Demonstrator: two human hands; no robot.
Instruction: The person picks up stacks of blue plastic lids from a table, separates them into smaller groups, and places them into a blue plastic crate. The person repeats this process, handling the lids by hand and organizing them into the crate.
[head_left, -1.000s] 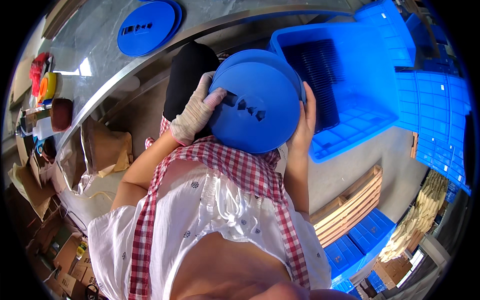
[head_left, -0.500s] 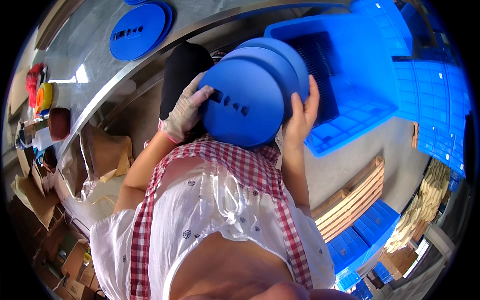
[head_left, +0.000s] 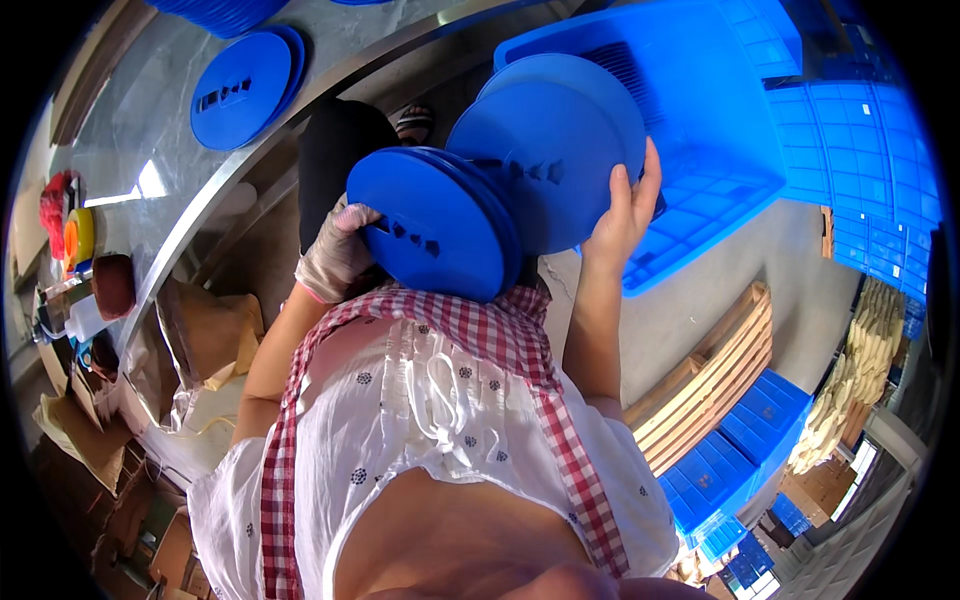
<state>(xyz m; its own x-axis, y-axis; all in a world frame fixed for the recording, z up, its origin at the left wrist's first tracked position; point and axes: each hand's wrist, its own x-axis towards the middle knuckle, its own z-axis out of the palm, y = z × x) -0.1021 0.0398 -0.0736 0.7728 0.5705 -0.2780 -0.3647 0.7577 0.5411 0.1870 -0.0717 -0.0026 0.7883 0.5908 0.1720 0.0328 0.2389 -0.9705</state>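
Observation:
My left hand [head_left: 335,255], in a pale glove, is closed on the near edge of several stacked blue plastic discs [head_left: 425,235]. The top disc has a row of dark cut-outs, and my thumb lies by them. Behind and to the right, my bare right hand [head_left: 622,215] grips the right edge of two more blue discs [head_left: 560,125], thumb on the front face. The front one of these also shows cut-outs. The left stack overlaps the lower left of the right-hand discs. My left fingers behind the stack are hidden.
A large blue bin [head_left: 720,140] stands ahead right, with a ridged dark row of discs [head_left: 622,75] inside. Blue discs [head_left: 238,90] lie on the metal-edged table [head_left: 140,225] at the left, beside yellow tape [head_left: 80,240]. A wooden pallet [head_left: 705,375] is at the right.
The discs have been parted into two groups: my left hand has moved down and left with one stack, while my right hand has moved slightly right and up with the others.

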